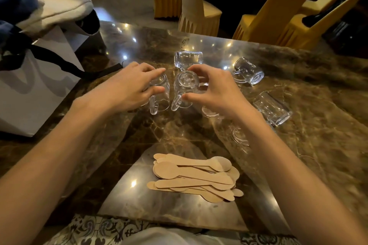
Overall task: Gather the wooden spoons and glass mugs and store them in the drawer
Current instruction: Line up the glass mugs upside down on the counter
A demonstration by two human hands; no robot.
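Brown marble table (298,155) across nearly the whole view, glossy and hard, so no forgiving surface for glass. At nine o'clock, a white paper bag (39,89) with black ribbon handles, standing on the table near its edge. Beyond the far edge, from eleven to two o'clock, yellow-covered chairs (201,12). No drawer anywhere in sight.

At six o'clock, nearest the body, wooden spoons (195,177) already heaped flat in one loose pile, bowls pointing both ways. Probably raked together to go in a single lift.

Glass mugs scattered from the centre out to three o'clock. Far mug (188,58) at twelve o'clock, lying on its side. Second tipped mug (249,71) at two o'clock. Third tipped mug (272,108) at three o'clock. Under the right forearm, glass rims (240,137) partly hidden; impossible to count the mugs there.

At the centre, two mugs upside down, side by side, handles toward six o'clock. Left hand (131,87) closed over the left upturned mug (163,99), fingers wrapped round its base end. Right hand (217,89) arched round the right upturned mug (186,83), forefinger over the top, thumb down by the handle: a light pinch, by the look of it. Likely one mug per hand, for bringing the pair together. Gathering stage only; storing not yet begun.
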